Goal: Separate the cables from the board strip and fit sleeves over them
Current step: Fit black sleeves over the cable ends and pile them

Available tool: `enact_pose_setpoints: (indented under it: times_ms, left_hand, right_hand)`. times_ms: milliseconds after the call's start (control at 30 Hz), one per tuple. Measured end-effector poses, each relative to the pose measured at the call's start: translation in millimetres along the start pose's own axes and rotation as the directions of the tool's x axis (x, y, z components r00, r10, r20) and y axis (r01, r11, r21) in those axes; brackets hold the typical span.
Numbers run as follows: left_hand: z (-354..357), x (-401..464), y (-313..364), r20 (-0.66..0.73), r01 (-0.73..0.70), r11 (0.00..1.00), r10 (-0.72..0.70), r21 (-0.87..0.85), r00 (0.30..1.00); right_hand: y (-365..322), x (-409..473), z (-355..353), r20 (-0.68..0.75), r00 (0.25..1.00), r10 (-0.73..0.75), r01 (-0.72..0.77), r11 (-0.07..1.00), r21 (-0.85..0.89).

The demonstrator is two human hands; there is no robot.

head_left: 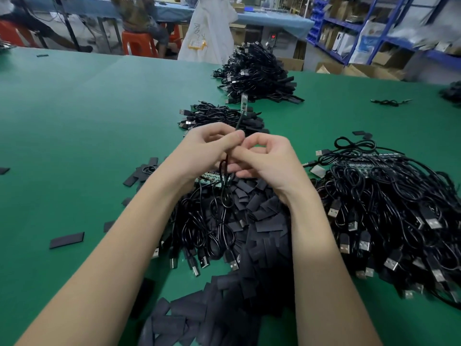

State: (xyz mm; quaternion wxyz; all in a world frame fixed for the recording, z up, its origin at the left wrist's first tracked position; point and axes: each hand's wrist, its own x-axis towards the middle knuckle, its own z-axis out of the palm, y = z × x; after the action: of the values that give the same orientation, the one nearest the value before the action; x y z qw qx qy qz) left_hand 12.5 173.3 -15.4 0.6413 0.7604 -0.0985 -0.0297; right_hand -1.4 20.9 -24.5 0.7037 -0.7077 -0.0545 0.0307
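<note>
1. Rising from between the two hands, a thin black cable (239, 122) carries a small narrow circuit board (244, 104) at its upper tip, tilted slightly away from the person.
2. Left hand (208, 149) has its fingers curled and pinches the cable just below that board; right hand (268, 158) is curled in close against it, fingertips meeting at the same spot, so both grip the one cable.
3. Below the hands the cable hangs down in a loop (224, 186) toward a green board strip (209, 179) lying on the counter (87, 116).
4. Under and before the forearms lies a heap of flat black sleeves (262, 221), mixed with loose USB cables (207, 236); stray sleeves are scattered to the left, one flat piece (66, 240) well apart.
5. To the right sits a big tangle of cables (389, 211) with board strips on top.
6. Farther back on the counter are a small pile (219, 117) and a larger pile (257, 73) of cables.
7. Beyond the counter stand red stools (139, 43), a white bag (209, 31) and blue shelving (374, 26).
</note>
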Motion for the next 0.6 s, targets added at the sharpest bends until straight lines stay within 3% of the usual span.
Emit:
enact_pose_setpoints:
  times_ms: [100, 167, 233, 333, 467, 533, 600]
  left_hand:
    - [-5.0, 1.5, -2.1, -0.095, 0.009, 0.994, -0.019, -0.107, 0.995]
    - [-8.7, 2.4, -1.2, -0.095, 0.044, 0.989, -0.058, -0.139, 0.994]
    - [-12.3, 2.8, 0.7, -0.081, 0.077, 0.99, -0.087, -0.12, 0.993]
    - [-17.3, 2.4, 5.5, -0.074, 0.092, 0.995, -0.093, -0.025, 0.993]
    - [-28.5, 0.7, 20.9, -0.051, 0.035, 0.999, -0.034, 0.017, 0.998]
    - [-33.0, -0.9, 24.6, -0.03, 0.018, 0.988, -0.013, 0.154, 0.999]
    - [-33.5, -2.4, 20.6, -0.013, 0.021, 0.909, -0.017, 0.417, 1.0]
  right_hand:
    - [-5.6, -2.3, -8.9, 0.089, 0.996, 0.031, -0.007, 0.966, -0.26]
    - [-3.8, -1.4, -20.9, 0.056, 0.998, 0.036, 0.001, 0.833, -0.553]
    - [1.2, -1.1, -28.1, 0.071, 0.992, 0.107, -0.022, 0.683, -0.73]
    - [9.6, -2.3, -24.4, 0.115, 0.959, 0.257, -0.066, 0.602, -0.796]
    - [16.2, 1.9, -19.6, 0.049, 0.983, 0.178, -0.063, 0.574, -0.817]
    - [17.8, 1.4, -19.1, 0.032, 0.99, 0.135, -0.051, 0.567, -0.822]
    - [19.1, 0.7, -19.4, 0.02, 0.994, 0.104, -0.042, 0.557, -0.829]
